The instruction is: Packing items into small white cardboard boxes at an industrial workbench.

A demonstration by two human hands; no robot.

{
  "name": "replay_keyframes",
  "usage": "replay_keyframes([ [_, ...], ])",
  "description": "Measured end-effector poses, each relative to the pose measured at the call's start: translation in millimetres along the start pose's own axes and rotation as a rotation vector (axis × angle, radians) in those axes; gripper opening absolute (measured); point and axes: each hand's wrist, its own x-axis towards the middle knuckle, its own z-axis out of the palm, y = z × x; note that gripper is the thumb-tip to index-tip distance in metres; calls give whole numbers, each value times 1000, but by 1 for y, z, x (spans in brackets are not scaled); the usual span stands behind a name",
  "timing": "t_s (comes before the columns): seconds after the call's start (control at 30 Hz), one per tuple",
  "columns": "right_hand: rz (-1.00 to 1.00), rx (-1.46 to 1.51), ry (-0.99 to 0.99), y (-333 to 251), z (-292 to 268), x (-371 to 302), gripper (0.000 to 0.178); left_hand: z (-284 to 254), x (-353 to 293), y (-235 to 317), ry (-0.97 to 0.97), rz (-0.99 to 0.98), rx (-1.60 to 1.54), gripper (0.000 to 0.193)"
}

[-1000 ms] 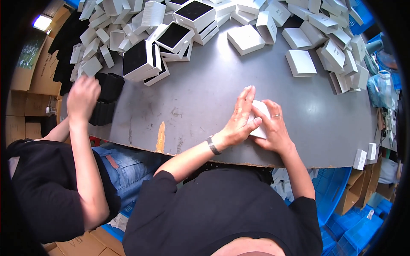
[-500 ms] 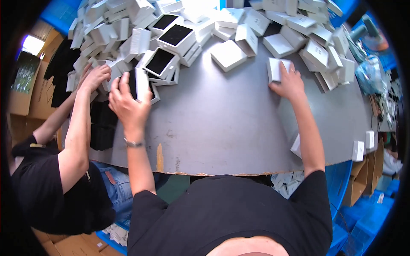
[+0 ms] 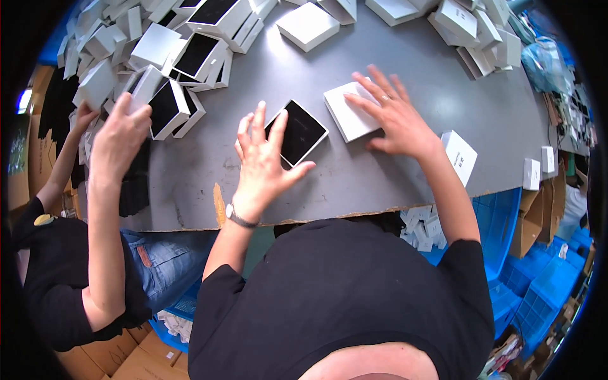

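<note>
My left hand (image 3: pixel 263 154) lies over the left side of a white box tray with a black inside (image 3: pixel 303 134), its fingers spread and the thumb stretched out along the near edge. To the right, my right hand (image 3: pixel 396 114) is spread over a plain white box lid (image 3: pixel 347 113), fingertips on or just above its top. Tray and lid lie a short gap apart on the grey table (image 3: pixel 373 180). Close to my right forearm is another white box (image 3: pixel 458 155) with print on it, partly hidden by the arm.
At the far left several white boxes lie heaped, among them open black-lined trays (image 3: pixel 196 56). A co-worker's hands (image 3: pixel 117 136) handle a white box there. More boxes (image 3: pixel 457 20) are piled at the far right. Blue crates (image 3: pixel 548 278) stand beyond the table's right edge.
My left hand has come right and nearer with a black-lined tray from the heap. My right hand has brought the white lid toward the middle. The view has shifted.
</note>
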Motion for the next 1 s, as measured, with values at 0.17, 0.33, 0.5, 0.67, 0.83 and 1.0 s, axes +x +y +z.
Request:
replay_keyframes([
  [0.17, 23, 289, 48, 7, -13, 6, 80, 22, -5, -15, 1, -10, -358, 96],
  [0.33, 172, 541, -374, 38, -24, 1, 60, 19, -15, -22, 90, -40, -556, 95],
  [0.5, 109, 142, 142, -18, 6, -30, 99, 26, -5, -14, 104, -27, -438, 101],
  [0.67, 181, 407, 160, -50, 29, -50, 111, 39, -3, 6, 110, -5, -427, 100],
  [0.83, 187, 462, 270, -39, 31, -51, 105, 31, -5, 11, -24, 111, -530, 100],
  [1.0, -18, 448, 249, -31, 33, -44, 104, 33, -11, 12, -94, 120, -545, 98],
])
